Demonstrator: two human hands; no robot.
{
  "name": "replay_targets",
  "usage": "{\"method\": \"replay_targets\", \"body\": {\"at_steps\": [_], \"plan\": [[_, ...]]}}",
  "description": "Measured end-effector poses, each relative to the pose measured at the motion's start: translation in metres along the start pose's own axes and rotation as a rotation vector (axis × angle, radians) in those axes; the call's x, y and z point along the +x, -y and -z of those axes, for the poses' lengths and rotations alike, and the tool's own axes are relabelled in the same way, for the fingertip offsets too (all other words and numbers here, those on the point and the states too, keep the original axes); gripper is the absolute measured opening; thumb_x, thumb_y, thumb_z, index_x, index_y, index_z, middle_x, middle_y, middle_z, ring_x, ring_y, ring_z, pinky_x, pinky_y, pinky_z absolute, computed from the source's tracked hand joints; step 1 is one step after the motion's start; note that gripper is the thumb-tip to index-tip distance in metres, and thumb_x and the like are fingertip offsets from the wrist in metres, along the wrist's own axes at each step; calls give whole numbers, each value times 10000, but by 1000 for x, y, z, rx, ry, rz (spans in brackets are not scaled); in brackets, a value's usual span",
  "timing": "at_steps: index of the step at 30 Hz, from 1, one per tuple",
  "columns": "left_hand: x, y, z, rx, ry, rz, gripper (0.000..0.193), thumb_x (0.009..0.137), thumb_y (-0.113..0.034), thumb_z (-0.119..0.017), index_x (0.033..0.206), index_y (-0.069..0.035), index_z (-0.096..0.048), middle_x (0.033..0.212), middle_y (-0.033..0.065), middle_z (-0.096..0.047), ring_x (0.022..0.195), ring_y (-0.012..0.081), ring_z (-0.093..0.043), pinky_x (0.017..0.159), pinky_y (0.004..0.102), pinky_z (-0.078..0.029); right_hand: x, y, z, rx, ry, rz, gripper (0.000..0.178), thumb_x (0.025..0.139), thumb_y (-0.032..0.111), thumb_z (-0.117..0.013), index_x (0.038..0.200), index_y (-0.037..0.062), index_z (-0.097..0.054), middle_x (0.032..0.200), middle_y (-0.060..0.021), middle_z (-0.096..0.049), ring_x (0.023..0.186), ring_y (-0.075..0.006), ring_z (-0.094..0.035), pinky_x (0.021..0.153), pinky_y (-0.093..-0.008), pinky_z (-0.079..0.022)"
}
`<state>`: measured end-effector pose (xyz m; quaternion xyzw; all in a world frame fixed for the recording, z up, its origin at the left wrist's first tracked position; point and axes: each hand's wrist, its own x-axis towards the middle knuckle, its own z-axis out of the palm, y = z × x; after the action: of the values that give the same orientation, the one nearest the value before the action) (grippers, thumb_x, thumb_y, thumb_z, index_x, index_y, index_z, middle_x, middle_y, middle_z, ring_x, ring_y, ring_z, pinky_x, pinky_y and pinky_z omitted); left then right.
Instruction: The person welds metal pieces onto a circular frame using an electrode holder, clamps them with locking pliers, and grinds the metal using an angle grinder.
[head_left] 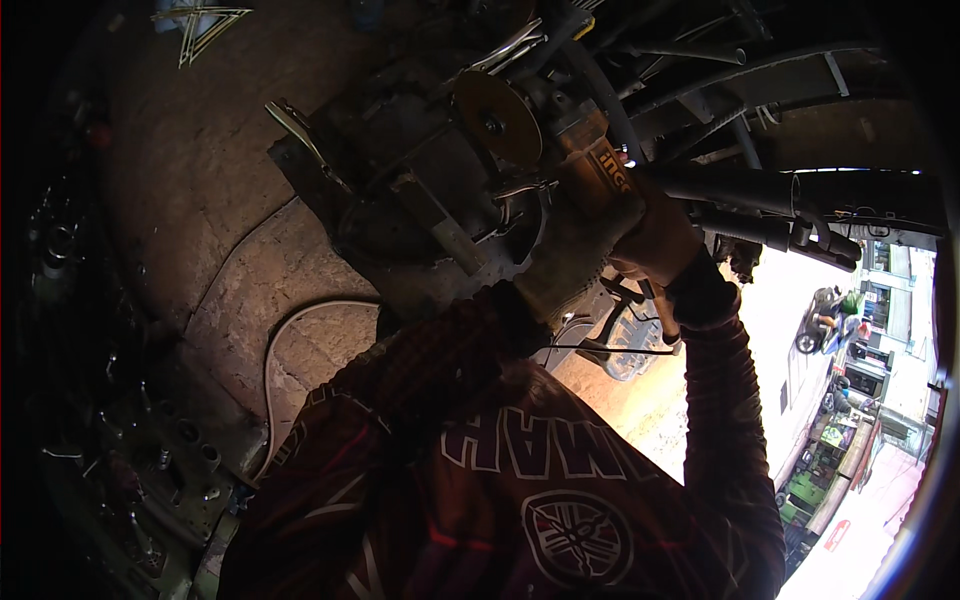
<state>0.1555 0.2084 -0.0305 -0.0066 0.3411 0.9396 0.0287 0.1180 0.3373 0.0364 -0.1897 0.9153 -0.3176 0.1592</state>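
I hold an orange angle grinder [596, 165] with both hands. Its large brown disc [490, 112] faces left, standing clear above a dark metal work surface. My left hand [572, 262], in what looks like a pale work glove, is closed around the grinder's lower body. My right hand [655, 235] is wrapped over the same body on its right side; some fingers are in shadow. Below the disc a flat metal bar [440, 225] lies slanted on the dark work surface [400, 285]. A bright metal strip [297, 130] sticks out at its left.
A pale hose [285, 325] curves across the earthen floor. Dark metal tubes [735, 185] jut in from the right. Tools and hardware crowd the shadowed left side. Thin rods [205, 30] lie at the far left. Outside in bright light, a person rides a motorcycle [825, 325].
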Motion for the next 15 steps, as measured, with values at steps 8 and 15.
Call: {"method": "replay_targets", "body": {"at_steps": [8,15], "plan": [[-4,-2,3,17,-16,31,406,922,-121,-689,1254,37,-517,1101,156,-641,988,216,-674,833,328,-594,0,4,-1,-47,-10,10,795,620,145,-845,1333,27,-515,1119,-156,-682,1022,-260,-686,902,-355,-537],[-6,-4,1,3,-75,88,361,896,-195,-715,1178,-15,-579,1054,80,-652,970,158,-635,845,317,-541,1,8,-2,-80,-20,45,842,625,176,-868,1369,36,-499,1142,-153,-676,1040,-266,-681,911,-353,-534]]}}
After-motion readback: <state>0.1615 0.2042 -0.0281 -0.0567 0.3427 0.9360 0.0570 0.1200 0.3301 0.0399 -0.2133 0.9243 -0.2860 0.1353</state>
